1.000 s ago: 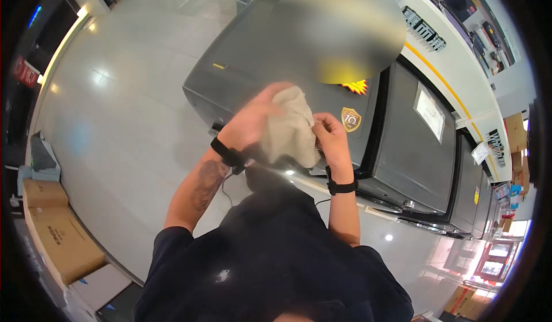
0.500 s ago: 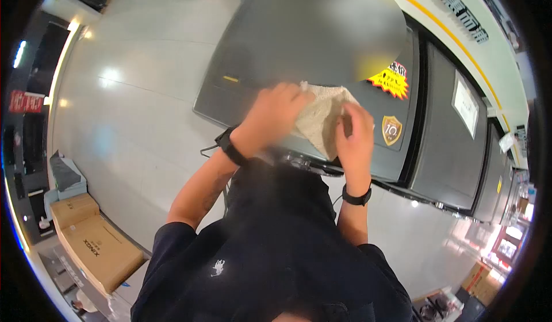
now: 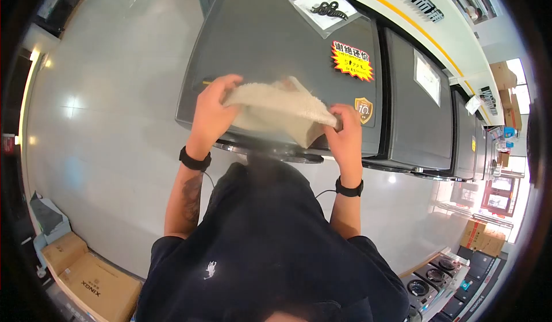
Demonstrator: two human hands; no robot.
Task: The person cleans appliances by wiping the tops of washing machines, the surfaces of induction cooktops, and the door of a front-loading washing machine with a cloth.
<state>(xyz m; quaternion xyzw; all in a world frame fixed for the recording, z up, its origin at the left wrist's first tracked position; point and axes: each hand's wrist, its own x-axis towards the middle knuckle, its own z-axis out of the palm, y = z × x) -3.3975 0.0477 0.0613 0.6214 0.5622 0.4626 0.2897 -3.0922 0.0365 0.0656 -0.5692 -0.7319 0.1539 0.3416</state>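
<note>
A beige terry cloth (image 3: 282, 106) is stretched between my two hands, above the front part of a dark grey appliance top (image 3: 253, 34). My left hand (image 3: 214, 109) grips its left end, thumb and fingers pinched on the fabric. At the other end my right hand (image 3: 347, 127) pinches a corner. The lower part of the cloth hangs in a fold toward the appliance's front edge. Close to my right hand is a gold shield-shaped sticker (image 3: 363, 110). Behind it lies a red and yellow price sticker (image 3: 352, 61).
A clear bag with a black coiled item (image 3: 326, 11) lies at the back of the appliance top. More grey appliances (image 3: 420, 121) stand in a row to the right. A cardboard box (image 3: 95, 284) is at lower left; gas stoves (image 3: 434, 279) are at lower right.
My hands have moved apart, spreading the bunched cloth out sideways. The view has shifted, and the bag and price sticker now show clearly.
</note>
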